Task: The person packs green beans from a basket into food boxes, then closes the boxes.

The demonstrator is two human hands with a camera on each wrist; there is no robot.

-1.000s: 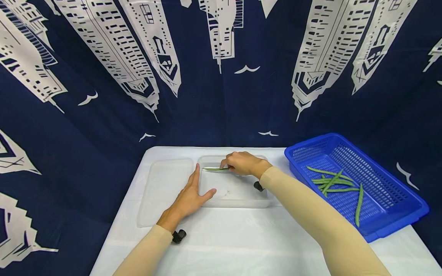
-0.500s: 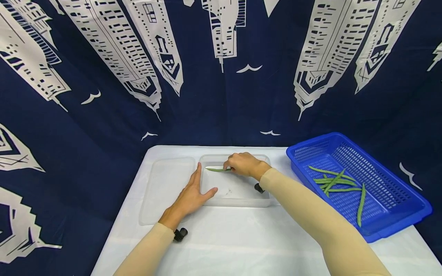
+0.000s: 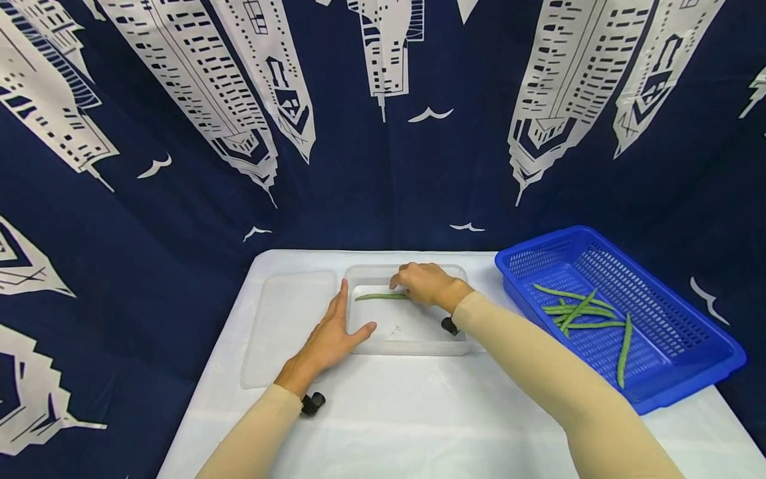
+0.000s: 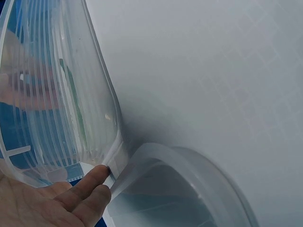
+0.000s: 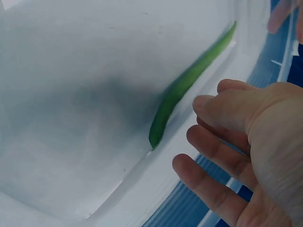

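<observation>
My left hand (image 3: 328, 340) braces the clear plastic container (image 3: 413, 346) flat-fingered while my right hand (image 3: 426, 283), fingers relaxed and empty, hovers beside the green bean (image 3: 381, 297) lying along its far wall; best lifted straight clear, not dragged.

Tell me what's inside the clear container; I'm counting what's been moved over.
One green bean lies in the clear container. The right hand covers part of its far right side, so anything beneath it is hidden.
</observation>
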